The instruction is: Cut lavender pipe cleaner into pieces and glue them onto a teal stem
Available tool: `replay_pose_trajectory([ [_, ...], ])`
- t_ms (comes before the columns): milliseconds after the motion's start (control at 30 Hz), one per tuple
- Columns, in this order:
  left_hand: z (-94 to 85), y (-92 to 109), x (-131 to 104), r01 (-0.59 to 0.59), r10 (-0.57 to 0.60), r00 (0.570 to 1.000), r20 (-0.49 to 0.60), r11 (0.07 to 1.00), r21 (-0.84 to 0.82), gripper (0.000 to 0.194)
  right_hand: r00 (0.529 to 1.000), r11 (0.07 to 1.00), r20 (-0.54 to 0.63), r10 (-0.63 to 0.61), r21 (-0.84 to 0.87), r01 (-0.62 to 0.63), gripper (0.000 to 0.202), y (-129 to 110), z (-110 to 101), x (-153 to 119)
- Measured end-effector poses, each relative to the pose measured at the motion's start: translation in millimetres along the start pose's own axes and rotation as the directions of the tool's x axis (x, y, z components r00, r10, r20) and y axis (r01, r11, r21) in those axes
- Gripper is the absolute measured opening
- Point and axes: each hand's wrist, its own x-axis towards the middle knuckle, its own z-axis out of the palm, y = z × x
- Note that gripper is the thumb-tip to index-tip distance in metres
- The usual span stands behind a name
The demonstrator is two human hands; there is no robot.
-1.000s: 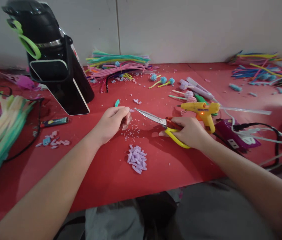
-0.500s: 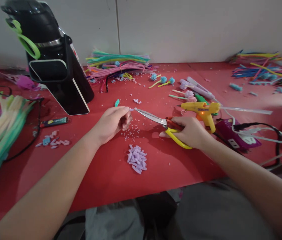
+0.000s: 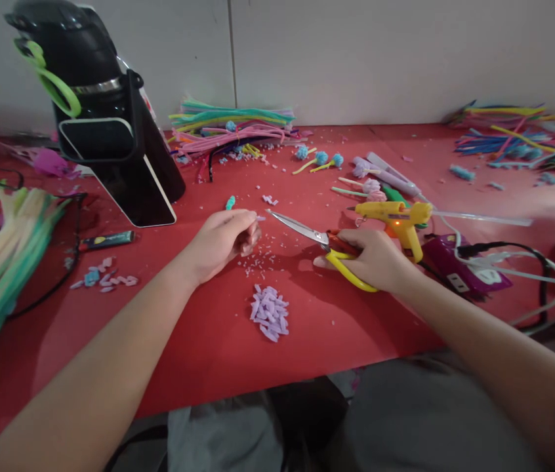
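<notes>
My left hand (image 3: 231,237) is closed in a pinch on a small purple pipe cleaner piece (image 3: 260,218), whose tip sticks out to the right of the fingers. My right hand (image 3: 369,257) grips scissors (image 3: 346,265) with yellow and orange handles. Their blades point left and look nearly closed, the tips just short of the purple piece. Tiny purple trimmings (image 3: 260,263) lie scattered under the blades. Closer to my body is a heap of cut purple pipe cleaner pieces (image 3: 270,313).
A yellow hot glue gun (image 3: 395,219) with a lit orange light lies beyond my right hand, beside a purple power block (image 3: 469,265) with cables. A black bottle (image 3: 110,111) stands at back left. Pipe cleaner bundles (image 3: 233,124) lie along the wall. Loose pieces (image 3: 105,275) lie left.
The scissor tips have drawn slightly right, away from the purple piece. My left hand has stayed in place, still pinching.
</notes>
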Motion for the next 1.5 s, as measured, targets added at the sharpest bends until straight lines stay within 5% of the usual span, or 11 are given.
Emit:
replay_pose_trajectory([
  [1500,-9.0,-2.4,0.4,-0.062,0.062,0.998,0.004,0.982,0.176,0.029,1.000,1.000,0.014,-0.023,0.001,0.023,0.074,-2.7,-2.3,-0.5],
])
